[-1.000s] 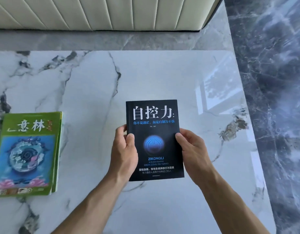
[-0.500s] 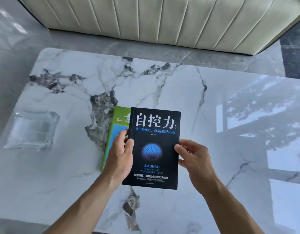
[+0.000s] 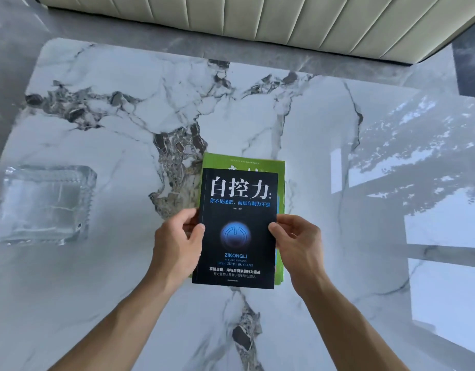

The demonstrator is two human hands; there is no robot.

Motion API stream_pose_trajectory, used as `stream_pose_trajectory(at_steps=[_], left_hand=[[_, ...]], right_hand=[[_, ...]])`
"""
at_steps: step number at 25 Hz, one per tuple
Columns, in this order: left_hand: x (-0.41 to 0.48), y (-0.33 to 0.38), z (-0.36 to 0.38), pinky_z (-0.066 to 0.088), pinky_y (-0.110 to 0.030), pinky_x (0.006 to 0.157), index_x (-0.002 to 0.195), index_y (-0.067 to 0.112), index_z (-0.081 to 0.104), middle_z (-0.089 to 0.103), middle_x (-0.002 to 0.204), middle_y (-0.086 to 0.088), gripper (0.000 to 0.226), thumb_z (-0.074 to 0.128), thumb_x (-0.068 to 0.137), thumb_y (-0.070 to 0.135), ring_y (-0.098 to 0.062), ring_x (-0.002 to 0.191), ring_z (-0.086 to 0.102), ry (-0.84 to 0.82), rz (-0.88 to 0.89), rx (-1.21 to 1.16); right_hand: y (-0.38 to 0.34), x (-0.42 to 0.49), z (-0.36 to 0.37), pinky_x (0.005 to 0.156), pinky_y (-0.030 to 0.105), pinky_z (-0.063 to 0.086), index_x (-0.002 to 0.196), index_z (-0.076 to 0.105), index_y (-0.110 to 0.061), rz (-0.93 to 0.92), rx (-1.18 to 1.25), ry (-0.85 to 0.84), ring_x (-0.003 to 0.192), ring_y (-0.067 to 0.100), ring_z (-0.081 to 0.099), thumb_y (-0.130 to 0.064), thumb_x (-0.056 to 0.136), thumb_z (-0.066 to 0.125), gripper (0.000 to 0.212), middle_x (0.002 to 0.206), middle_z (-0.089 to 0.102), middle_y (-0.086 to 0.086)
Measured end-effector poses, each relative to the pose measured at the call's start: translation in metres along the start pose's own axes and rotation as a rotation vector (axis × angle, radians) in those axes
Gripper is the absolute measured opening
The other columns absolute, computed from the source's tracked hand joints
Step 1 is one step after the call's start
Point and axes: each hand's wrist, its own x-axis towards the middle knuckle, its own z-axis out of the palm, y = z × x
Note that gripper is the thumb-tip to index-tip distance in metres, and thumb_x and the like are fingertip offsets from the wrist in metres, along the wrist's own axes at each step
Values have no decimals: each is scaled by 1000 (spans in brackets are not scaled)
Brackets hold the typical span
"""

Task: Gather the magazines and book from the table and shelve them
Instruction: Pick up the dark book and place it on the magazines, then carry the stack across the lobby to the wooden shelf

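Nearest the camera, two bare forearms reached in from the lower edge over the white, grey-veined marble bench [image 3: 298, 330]. The left hand [image 3: 177, 243] gripped the left edge of a black book [image 3: 237, 228], its thumb lying on the front cover and its fingers curled behind. The right hand [image 3: 298, 242] pinched the opposite edge in the same manner, thumb on the cover near the middle of the book's height, remaining fingers tucked under. The book faced upward, cover showing large white Chinese characters, a glowing blue power symbol and the word ZIKONGLI. It sat squarely over the green magazines [image 3: 231, 161], whose green border showed above the book's top edge and along its right side; whether the book rested on them or was held just above them could not be told. The magazines lay flat on the bench around its centre, beside a dark patch of veining.

Further left, well apart from the hands, a thick clear glass dish [image 3: 43, 204] stood on the bench near its left edge. To the right, the polished surface carried bright window reflections. Beyond the far edge of the bench ran a strip of grey floor [image 3: 124, 30], and past that the cream, vertically channelled front of a sofa [image 3: 284, 20].
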Motion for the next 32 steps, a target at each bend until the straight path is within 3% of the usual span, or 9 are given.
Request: stream_pose_trajectory(at_steps=[3,5,7,9,12,18,24,29,32], left_hand=[[11,-7,4,42,-5,67,116,14,72,76,96,0,27,63,90,11,-16,81,67,7,38,63],[13,-9,3,40,-11,65,115,13,72,76,93,-3,26,64,91,10,-20,79,66,20,83,119],[14,-15,3,43,-22,74,118,11,71,75,97,-6,27,64,91,10,-25,84,67,21,142,165],[16,-21,3,47,-28,85,124,8,68,70,108,-11,33,65,92,12,-29,94,65,6,170,216],[18,-22,3,45,-31,92,132,7,63,62,116,-14,42,67,91,15,-30,103,62,-3,148,260],[4,-3,11,56,-46,92,126,15,62,76,110,-4,44,69,86,33,-28,99,70,41,-24,136],[6,-4,17,61,-45,81,99,25,70,79,90,5,25,74,75,31,-22,85,75,-83,-185,-48],[2,-15,21,58,-37,89,117,29,58,77,104,8,31,68,87,32,-14,97,73,-206,-138,-281],[-8,-14,33,51,-26,87,126,24,48,73,113,9,32,61,97,20,-2,97,70,-187,-69,-342]], right_hand=[[4,7,10,75,28,57,95,78,-19,13,-29,37,74,11,71,-11,88,70,13,81,78,-7],[4,8,15,74,25,56,92,80,-21,18,-72,21,77,14,72,-7,89,66,20,81,78,-7],[4,8,18,70,22,54,88,80,-25,-1,-133,-22,82,15,75,-3,87,61,30,81,80,-9],[1,9,18,70,20,54,97,82,-23,-27,-218,-45,86,18,75,-2,87,59,33,84,81,-4],[-1,14,17,66,5,44,105,81,-18,-107,-350,-33,82,18,70,-6,87,64,28,85,77,0],[9,11,12,94,29,41,130,68,-14,-173,-523,105,112,29,59,-22,89,71,42,122,63,9],[21,27,7,84,29,47,113,76,-21,-86,-451,90,101,26,67,-27,82,75,32,107,75,3],[21,31,-2,67,15,35,113,77,-18,-121,-440,82,90,19,69,-22,82,78,31,102,76,1],[19,35,-11,77,27,51,113,72,-16,-110,-337,17,87,18,68,-19,85,76,29,90,71,-8]])
